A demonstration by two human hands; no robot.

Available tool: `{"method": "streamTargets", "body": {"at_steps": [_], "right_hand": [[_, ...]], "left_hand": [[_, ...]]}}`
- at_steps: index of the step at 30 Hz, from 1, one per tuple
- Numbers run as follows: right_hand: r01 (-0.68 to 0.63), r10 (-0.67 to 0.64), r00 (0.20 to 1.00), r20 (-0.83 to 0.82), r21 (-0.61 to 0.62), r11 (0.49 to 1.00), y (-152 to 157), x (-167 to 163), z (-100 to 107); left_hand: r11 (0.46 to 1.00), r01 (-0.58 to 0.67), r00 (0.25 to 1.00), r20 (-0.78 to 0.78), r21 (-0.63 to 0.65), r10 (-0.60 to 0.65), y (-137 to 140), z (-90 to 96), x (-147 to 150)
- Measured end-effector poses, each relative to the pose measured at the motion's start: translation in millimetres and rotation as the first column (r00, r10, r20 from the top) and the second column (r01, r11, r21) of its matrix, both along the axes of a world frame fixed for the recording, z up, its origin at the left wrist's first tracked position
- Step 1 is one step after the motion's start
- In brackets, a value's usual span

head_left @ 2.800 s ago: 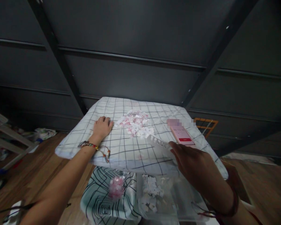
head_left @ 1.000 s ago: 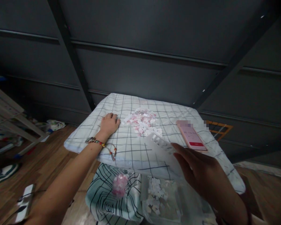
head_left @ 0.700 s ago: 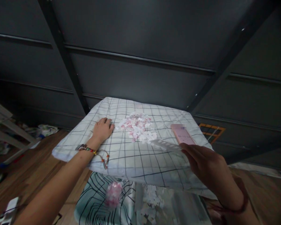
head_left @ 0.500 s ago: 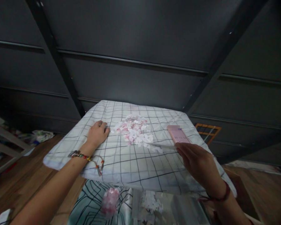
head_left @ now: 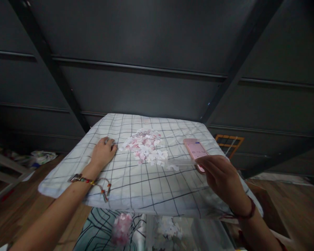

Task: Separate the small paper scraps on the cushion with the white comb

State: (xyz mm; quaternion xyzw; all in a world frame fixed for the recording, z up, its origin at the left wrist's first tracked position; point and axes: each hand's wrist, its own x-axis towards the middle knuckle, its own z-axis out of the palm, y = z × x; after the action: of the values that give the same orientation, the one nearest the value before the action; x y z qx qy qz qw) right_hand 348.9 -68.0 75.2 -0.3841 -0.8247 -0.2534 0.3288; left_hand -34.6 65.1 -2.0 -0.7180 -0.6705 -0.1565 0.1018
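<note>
My left hand (head_left: 102, 153) rests palm down on the checked cloth, left of a pile of small white and pink paper pieces (head_left: 146, 143), without touching it. Its fingers are loosely curved and hold nothing. In my right hand (head_left: 219, 174), thumb and fingers are pinched on one end of a thin, translucent flat strip (head_left: 181, 162). The strip points left, its far tip at the near right edge of the pile; its exact kind is not clear. A pink phone (head_left: 196, 151) showing a timer lies just behind my right hand, which partly covers it.
The grid-patterned cloth (head_left: 115, 188) covers the tabletop, with a dark panelled wall (head_left: 141, 90) behind. Below the near edge are a clear bag of pink pieces (head_left: 122, 228) and a translucent box (head_left: 211, 233) beside more white pieces (head_left: 169, 226). An orange frame (head_left: 234, 150) stands right.
The view has shifted slightly, moving the scene a little left. My right hand has stayed pinched on the strip near the pile, and more of the phone shows. My left hand remains on the cloth.
</note>
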Motion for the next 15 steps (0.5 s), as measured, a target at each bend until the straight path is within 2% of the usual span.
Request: {"method": "streamTargets", "body": {"at_steps": [5, 15], "right_hand": [[0.023, -0.025, 0.995, 0.097, 0.014, 1.000, 3.4, 7.5, 1.2], [0.013, -0.009, 0.992, 0.123, -0.029, 0.999, -2.3, 1.2, 2.7]], "left_hand": [[1.000, 0.001, 1.000, -0.025, -0.010, -0.002, -0.2, 1.8, 0.8], [1.000, 0.002, 1.000, -0.015, -0.013, -0.002, 0.1, 0.6, 0.5]]}}
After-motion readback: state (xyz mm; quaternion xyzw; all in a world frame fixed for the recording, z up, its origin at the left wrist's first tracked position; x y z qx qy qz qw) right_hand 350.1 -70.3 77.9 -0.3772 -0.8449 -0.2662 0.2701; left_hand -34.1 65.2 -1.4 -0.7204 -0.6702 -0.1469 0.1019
